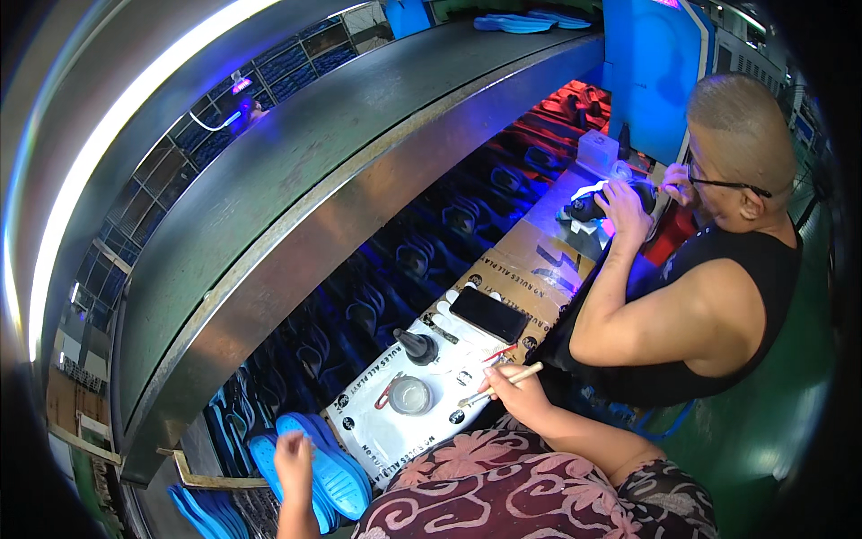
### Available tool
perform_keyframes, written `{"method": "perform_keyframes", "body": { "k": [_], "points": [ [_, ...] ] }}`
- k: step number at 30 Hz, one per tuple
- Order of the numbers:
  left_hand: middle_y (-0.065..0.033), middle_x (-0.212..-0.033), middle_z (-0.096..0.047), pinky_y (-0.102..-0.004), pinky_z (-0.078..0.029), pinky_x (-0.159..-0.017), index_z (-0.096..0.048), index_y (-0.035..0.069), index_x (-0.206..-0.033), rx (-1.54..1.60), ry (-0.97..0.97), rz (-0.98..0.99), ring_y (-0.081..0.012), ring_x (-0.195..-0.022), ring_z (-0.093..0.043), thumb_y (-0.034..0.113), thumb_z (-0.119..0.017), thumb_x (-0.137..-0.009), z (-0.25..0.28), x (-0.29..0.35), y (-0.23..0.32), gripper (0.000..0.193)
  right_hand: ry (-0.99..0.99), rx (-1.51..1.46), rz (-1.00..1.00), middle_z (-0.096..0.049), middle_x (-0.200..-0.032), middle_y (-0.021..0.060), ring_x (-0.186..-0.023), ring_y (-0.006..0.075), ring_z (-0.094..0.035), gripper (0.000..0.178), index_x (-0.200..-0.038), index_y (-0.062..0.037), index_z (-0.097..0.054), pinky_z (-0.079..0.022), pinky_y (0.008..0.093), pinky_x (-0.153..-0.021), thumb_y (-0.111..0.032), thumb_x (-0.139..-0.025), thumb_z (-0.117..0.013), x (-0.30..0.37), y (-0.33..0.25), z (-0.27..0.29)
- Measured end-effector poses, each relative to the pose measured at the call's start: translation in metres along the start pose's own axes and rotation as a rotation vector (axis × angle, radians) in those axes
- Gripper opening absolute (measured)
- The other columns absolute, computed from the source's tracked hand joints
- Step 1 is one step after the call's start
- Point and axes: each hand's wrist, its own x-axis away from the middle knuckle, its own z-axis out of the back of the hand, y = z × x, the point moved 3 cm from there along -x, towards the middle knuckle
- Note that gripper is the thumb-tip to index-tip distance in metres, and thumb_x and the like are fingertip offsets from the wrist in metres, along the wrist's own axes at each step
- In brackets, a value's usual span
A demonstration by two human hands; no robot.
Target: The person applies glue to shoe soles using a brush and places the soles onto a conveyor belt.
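My right hand (514,393) is closed round a thin brush (530,370) with a pale wooden handle, its tip pointing down over the white work surface (366,440). Left of the brush tip stands a small round clear cup (411,395) with a pale content. My left hand (294,460) has its fingers curled together, over or against light blue foam soles (343,481) at my lower left. Whether the fingers pinch anything is too small to tell. More blue soles (208,510) lie farther left.
A black nozzle bottle (416,348), a smartphone (488,314) and a red pen-like stick (500,353) lie beyond the cup. A co-worker (700,269) handles a dark shoe-like piece at right. The metal-edged conveyor (359,193) runs across, with dark footwear pieces beneath.
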Motion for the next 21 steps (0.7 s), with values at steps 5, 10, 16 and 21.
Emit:
{"method": "perform_keyframes", "body": {
  "k": [5, 10, 16, 21],
  "points": [
    [-0.0232, -0.096, -0.062, -0.0442, -0.049, -0.077, -0.052, -0.002, -0.111, -0.924, 0.064, -0.127, -0.039, -0.086, -0.061, 0.02, -0.064, -0.074, 0.033, 0.073, -0.09, 0.044, -0.099, -0.018, -0.023, -0.056, -0.063, 0.0007, -0.059, 0.0077, -0.05, 0.033, -0.077, -0.0016, -0.067, -0.04, 0.0235, -0.055, -0.026, -0.095, -0.054, 0.001, -0.003, -0.042],
    [-0.0238, -0.081, -0.063, -0.0487, -0.048, -0.069, -0.052, -0.002, -0.101, -0.906, 0.013, 0.093, -0.0423, -0.074, -0.061, 0.025, -0.06, -0.073, 0.028, 0.078, -0.115, 0.039, -0.168, 0.025, -0.084, -0.056, -0.063, -0.0005, -0.059, 0.0067, -0.049, 0.034, -0.076, -0.0043, -0.068, -0.039, 0.0231, -0.053, -0.029, -0.094, -0.054, 0.007, -0.003, -0.076],
    [-0.0276, -0.077, -0.062, -0.051, -0.049, -0.065, -0.047, -0.007, -0.1, -0.905, -0.003, 0.093, -0.0439, -0.068, -0.062, 0.022, -0.059, -0.074, 0.029, 0.076, -0.113, 0.041, -0.074, 0.097, -0.088, -0.056, -0.063, -0.0006, -0.059, 0.0068, -0.049, 0.03, -0.076, -0.0034, -0.067, -0.04, 0.0221, -0.056, -0.023, -0.094, -0.054, 0.015, 0.004, -0.075],
    [-0.0206, -0.072, -0.061, -0.041, -0.049, -0.062, -0.045, -0.005, -0.107, -0.445, 0.058, 0.113, -0.0333, -0.067, -0.063, 0.018, -0.06, -0.078, 0.041, 0.077, -0.101, 0.04, -0.026, 0.166, -0.077, -0.057, -0.065, 0.0028, -0.059, 0.0087, -0.048, 0.039, -0.071, -0.0023, -0.061, -0.038, 0.0224, -0.058, -0.03, -0.096, -0.05, 0.013, -0.006, -0.064]
  ]
}}
